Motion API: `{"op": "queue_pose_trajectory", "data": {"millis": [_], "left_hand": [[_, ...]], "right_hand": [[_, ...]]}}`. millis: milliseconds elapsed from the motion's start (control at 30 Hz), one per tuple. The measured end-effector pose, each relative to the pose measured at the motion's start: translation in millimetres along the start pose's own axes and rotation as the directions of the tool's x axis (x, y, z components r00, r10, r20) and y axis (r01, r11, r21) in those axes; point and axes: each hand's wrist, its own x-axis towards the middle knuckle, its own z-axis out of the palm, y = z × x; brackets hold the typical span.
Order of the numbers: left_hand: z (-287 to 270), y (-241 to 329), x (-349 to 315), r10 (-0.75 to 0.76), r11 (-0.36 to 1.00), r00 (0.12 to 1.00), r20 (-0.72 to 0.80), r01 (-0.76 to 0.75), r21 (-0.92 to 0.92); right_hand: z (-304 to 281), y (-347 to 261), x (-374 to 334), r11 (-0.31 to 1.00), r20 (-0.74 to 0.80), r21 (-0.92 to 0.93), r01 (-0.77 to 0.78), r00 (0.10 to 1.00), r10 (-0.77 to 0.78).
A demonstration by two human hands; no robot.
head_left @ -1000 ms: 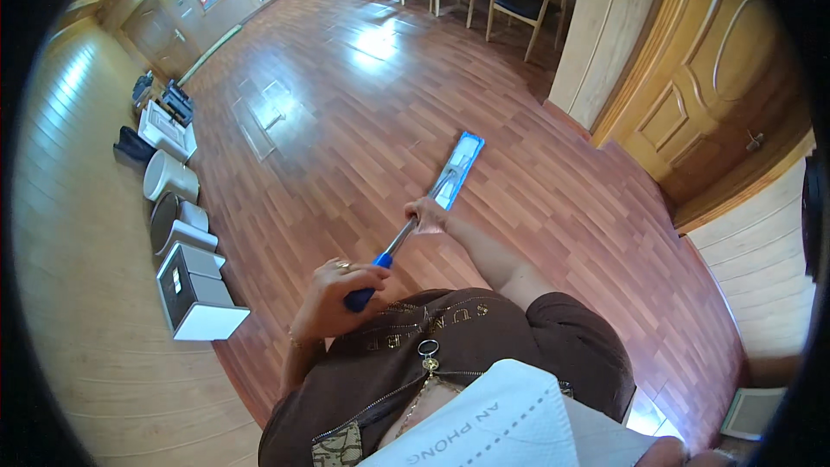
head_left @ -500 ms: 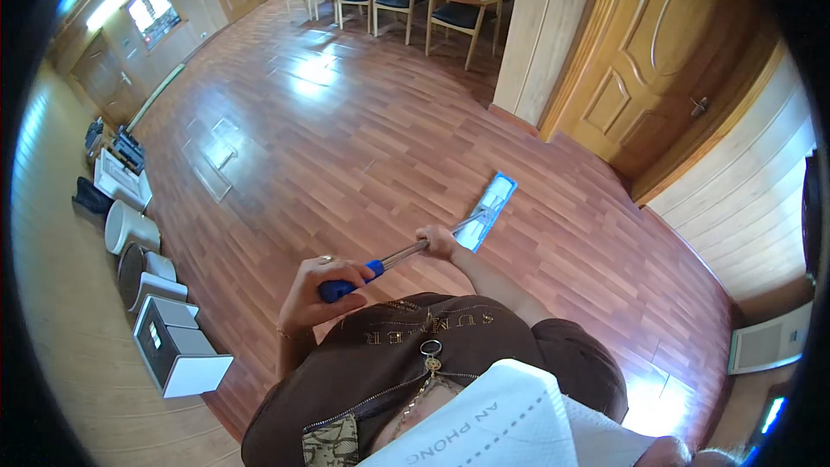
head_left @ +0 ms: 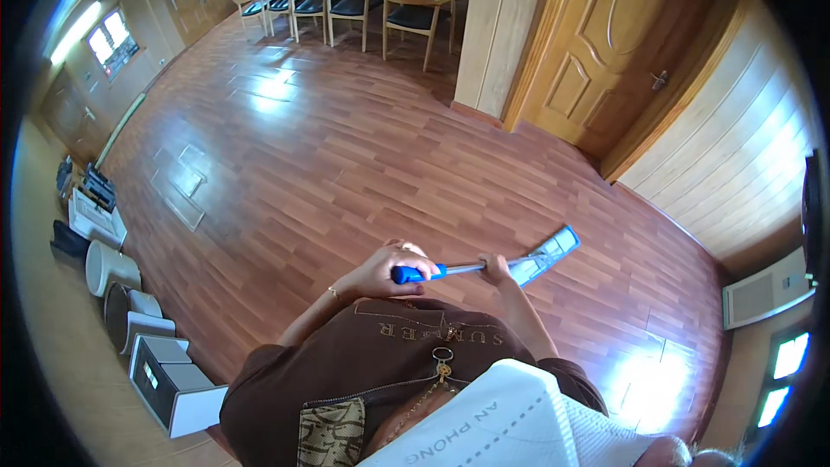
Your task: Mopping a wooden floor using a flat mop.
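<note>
Mop at centre right, head flat on floor. Left hand clamped on blue grip end for leverage — right hand wrapped mid-shaft for steering.

L hand grips mop handle's blue end, R hand further down shaft, pad flat on wood floor.

One head-worn fisheye view looks steeply down from above the person's chest, close to the hands on the mop, facing out over the floor toward the door and chairs; edges bend near the rim.
</note>
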Motion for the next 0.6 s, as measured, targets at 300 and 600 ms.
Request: {"op": "queue_pose_trajectory", "data": {"millis": [300, 600], "left_hand": [[10.7, -4.1, 37.5, 0.060, 0.993, 0.959, 0.278, -0.030, -0.112], [-3.9, 44.6, 47.7, 0.059, 0.995, 0.912, 0.405, -0.019, -0.101]], "right_hand": [[-4.9, -1.9, -95.3, 0.953, -0.159, 0.102, -0.287, 0.941, 0.300], [1.7, -30.2, -138.6, 0.943, -0.270, 0.155, -0.296, 0.905, 0.328]]}}
